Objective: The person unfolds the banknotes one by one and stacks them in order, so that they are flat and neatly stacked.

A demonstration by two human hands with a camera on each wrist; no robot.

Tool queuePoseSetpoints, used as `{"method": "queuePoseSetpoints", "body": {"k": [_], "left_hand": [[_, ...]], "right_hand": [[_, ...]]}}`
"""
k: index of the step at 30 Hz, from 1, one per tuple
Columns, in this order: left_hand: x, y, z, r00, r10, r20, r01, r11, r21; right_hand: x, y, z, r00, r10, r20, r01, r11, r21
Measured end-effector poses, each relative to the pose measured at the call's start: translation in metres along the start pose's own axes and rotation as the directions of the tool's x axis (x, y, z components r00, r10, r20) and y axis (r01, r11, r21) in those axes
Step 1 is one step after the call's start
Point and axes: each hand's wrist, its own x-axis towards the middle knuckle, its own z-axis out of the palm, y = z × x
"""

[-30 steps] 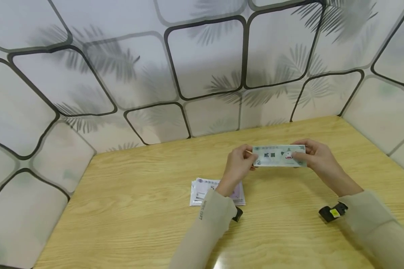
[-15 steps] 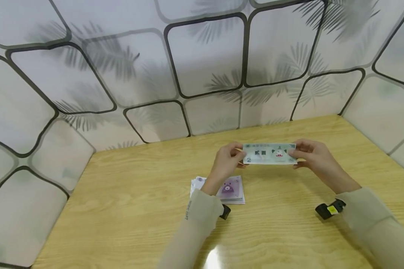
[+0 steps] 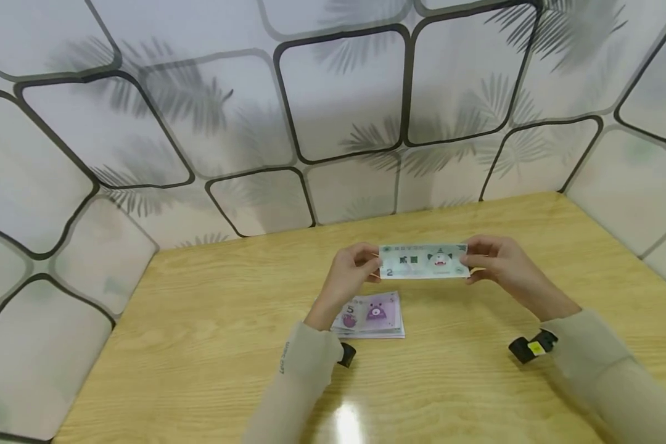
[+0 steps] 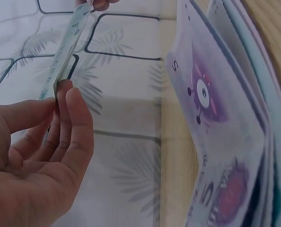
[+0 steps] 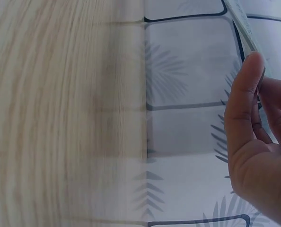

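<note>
A pale green play banknote point(image 3: 423, 261), marked 2 and printed with a cartoon face, is held level above the table by its two short ends. My left hand point(image 3: 351, 271) pinches the left end between thumb and fingers, as the left wrist view also shows for the note point(image 4: 67, 52). At the other end, my right hand point(image 3: 496, 265) pinches the note likewise. Beneath the left wrist lies a stack of purple play banknotes point(image 3: 380, 314) marked 5, partly hidden by that forearm. Creases run across its top note, and greenish edges show lower in the stack point(image 4: 230, 142).
The wooden table point(image 3: 211, 333) reaches back to a patterned curtain point(image 3: 349, 98) with dark outlines and leaf prints, which also stands along the left and right sides. A black wrist camera point(image 3: 533, 346) hangs under the right cuff.
Both hands have moved left with the green banknote stretched between them. The left forearm has shifted off the right part of the purple stack, so more of its top note shows.
</note>
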Motion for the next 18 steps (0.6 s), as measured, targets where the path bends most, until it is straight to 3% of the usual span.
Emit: {"method": "queuePoseSetpoints", "body": {"k": [9,18], "left_hand": [[-0.009,-0.001,-0.018,1.000,0.023,-0.017,-0.022,0.999,0.035],[-0.019,-0.001,-0.032,0.997,0.054,-0.051,-0.050,0.996,0.070]], "right_hand": [[0.006,-0.003,0.012,1.000,0.011,0.010,-0.010,0.993,-0.117],[0.013,-0.003,0.027,0.999,-0.005,0.042,0.011,0.990,-0.143]]}}
